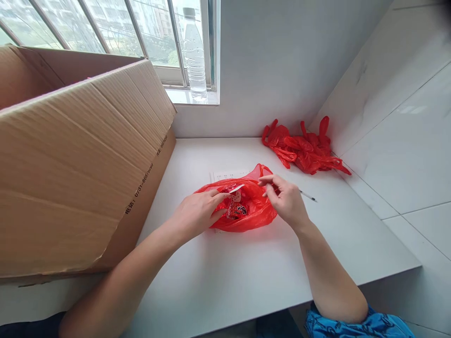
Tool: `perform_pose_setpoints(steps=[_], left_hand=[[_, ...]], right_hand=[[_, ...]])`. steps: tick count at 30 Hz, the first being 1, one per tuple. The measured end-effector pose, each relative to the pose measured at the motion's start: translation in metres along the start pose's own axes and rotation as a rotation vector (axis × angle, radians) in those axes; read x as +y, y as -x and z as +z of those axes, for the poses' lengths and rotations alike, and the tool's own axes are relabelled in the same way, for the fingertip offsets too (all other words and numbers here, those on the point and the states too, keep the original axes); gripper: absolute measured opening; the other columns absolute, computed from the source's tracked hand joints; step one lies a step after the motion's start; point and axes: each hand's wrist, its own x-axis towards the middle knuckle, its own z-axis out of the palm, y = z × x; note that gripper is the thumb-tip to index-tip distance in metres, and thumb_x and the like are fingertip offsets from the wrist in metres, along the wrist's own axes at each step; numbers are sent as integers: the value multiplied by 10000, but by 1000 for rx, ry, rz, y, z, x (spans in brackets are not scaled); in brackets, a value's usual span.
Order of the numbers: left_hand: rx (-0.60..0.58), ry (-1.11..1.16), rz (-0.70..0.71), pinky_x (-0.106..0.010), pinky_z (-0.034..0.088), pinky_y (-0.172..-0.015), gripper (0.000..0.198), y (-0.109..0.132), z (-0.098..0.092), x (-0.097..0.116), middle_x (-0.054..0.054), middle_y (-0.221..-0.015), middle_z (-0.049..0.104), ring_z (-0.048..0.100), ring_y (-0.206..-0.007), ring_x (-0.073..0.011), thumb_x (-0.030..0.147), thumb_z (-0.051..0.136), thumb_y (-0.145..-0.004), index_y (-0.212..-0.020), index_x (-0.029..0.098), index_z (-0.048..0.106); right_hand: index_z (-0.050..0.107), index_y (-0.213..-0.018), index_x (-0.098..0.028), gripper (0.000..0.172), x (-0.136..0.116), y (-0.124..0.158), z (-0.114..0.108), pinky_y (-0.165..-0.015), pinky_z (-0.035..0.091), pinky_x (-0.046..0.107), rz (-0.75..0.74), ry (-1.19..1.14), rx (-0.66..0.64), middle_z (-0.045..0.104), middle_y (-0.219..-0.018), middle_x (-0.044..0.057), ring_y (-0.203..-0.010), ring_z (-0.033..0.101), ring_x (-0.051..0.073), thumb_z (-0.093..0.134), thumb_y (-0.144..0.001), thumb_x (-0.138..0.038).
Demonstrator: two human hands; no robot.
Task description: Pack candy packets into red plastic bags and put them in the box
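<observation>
A red plastic bag (259, 217) lies on the white table with its mouth spread upward. Inside it are small red packets (237, 210) with dark and white print, and a white-edged piece (235, 188) sticks up near the rim. My left hand (197, 211) reaches over the bag's left side, thumb and fingers apart, fingertips beside the white-edged piece. On the opposite side, the bent fingers of my right hand (283, 197) pinch the bag's rim. Beneath the bag, a printed paper sheet (225, 176) shows partly. A pen (308, 195) pokes out beyond my right hand.
A large open cardboard box (77, 155) takes up the left side. More crumpled red plastic bags (306, 148) lie at the back right against the wall. A clear plastic bottle (195, 58) stands on the windowsill. The white table's (253, 277) front edge runs below my arms.
</observation>
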Motion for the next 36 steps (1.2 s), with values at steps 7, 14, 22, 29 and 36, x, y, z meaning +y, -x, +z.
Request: perform_pose_setpoints(steps=[7,14,22,29,36], left_hand=[[-38,-25,98,-276,441,-611,403,-9,25,-4,-69,-1084,692,654,-870,-228,441,466,-955,-1293,290,626],[30,-206,43,-276,363,-541,544,-10,40,0,-97,-1153,681,646,-742,-205,582,367,-979,-1378,246,524],[10,-357,-49,-275,357,-505,575,-9,45,2,-97,-1228,657,656,-696,-205,596,389,-973,-1455,287,445],[-42,-401,-50,-270,365,-508,652,-10,39,7,-100,-1166,662,647,-696,-205,620,371,-970,-1536,301,311],[-55,-315,-104,-272,325,-471,744,-11,33,9,-99,-1071,690,633,-670,-195,605,372,-977,-1582,229,157]], right_hand=[[598,-1150,-184,316,11,-3,33,-748,474,287,-60,352,-308,683,-1121,81,-966,658,199,468,-887,-68],[623,-1078,-235,220,13,-9,32,-639,418,265,-31,438,-348,658,-1119,40,-935,645,191,549,-886,-157],[597,-1047,-230,182,16,-10,28,-574,384,261,4,468,-342,671,-1002,11,-854,653,174,648,-872,-234],[683,-1092,-276,208,26,-11,31,-589,419,276,-100,493,-312,680,-1060,23,-836,663,177,520,-980,-341],[751,-874,-257,364,27,-12,5,-816,486,308,-83,-17,-225,686,-1058,20,-943,650,185,462,-992,-445]])
